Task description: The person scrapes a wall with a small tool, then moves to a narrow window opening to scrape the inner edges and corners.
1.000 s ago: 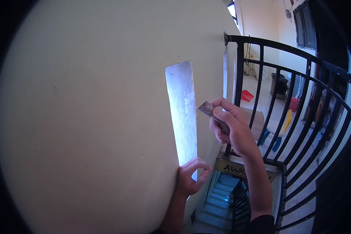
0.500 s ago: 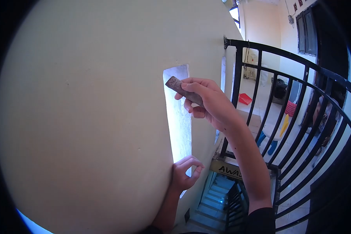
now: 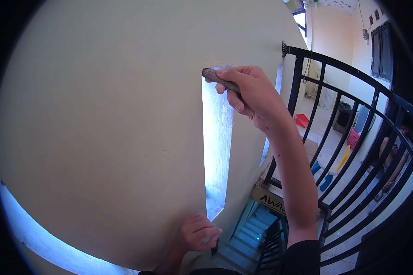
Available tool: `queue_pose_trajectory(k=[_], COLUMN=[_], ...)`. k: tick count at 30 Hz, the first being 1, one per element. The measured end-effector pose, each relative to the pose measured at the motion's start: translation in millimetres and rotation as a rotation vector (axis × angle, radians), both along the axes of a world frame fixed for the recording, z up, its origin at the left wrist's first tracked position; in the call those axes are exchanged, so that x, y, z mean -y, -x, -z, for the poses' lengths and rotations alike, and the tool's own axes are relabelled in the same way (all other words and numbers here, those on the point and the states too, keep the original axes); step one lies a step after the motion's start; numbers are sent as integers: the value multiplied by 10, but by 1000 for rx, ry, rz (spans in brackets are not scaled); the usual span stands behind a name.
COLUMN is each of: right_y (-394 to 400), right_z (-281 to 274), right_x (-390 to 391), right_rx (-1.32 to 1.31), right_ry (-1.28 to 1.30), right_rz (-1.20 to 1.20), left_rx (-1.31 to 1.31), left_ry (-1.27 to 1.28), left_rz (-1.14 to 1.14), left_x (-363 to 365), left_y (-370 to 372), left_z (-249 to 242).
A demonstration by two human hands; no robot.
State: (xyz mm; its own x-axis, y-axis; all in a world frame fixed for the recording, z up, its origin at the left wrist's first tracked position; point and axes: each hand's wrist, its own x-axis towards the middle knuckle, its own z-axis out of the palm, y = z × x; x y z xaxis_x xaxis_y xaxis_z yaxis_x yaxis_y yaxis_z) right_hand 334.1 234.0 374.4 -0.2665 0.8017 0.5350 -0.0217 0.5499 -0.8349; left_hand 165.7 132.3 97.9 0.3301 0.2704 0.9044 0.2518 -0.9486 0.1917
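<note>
My right hand (image 3: 250,89) grips a dusty grey-brown block (image 3: 229,84), oblong and worn-looking, between thumb and fingers. One end of it sticks out past the fingertips, overlapping the upper left edge of a tall narrow wall opening (image 3: 217,137). Light comes brightly through that opening. Lower down, my left hand (image 3: 199,232) is curled closed near the opening's bottom end, close against the cream wall (image 3: 124,128), and nothing shows in its fingers.
A black metal railing (image 3: 348,68) curves along the right. Below it, stairs (image 3: 248,240) descend under a beam (image 3: 264,196) lettered "AWAS". Beyond the bars are a stool (image 3: 328,162), a red dustpan (image 3: 302,120) and a seated person (image 3: 392,156). Another lit opening (image 3: 55,245) is at lower left.
My right hand has raised the block toward the top of the opening. My left hand has moved down and left, its fingers curled closer together. The view has shifted slightly.
</note>
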Motion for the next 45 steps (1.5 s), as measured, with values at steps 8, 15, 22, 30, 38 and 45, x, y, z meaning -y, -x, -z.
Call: queue_pose_trajectory(k=[8, 15, 22, 30, 38, 45], right_y=[112, -135, -94, -154, -56, -128], right_z=[65, 71, 136, 96, 91, 22], right_x=[-230, -112, -264, -477, -485, -489], right_rx=[216, 500, 638, 496, 343, 329], right_ry=[-375, -825, -1134, -1312, -1302, -1181], right_rz=[209, 491, 807, 791, 667, 680], left_rx=[-32, -118, -211, -231, -293, -318], left_ry=[-164, -218, -233, -247, -258, -282], left_rz=[-161, -280, -351, -408, -436, -450], left_x=[211, 146, 146, 145, 160, 126], left_y=[420, 371, 355, 349, 345, 330], left_z=[80, 184, 152, 164, 144, 175])
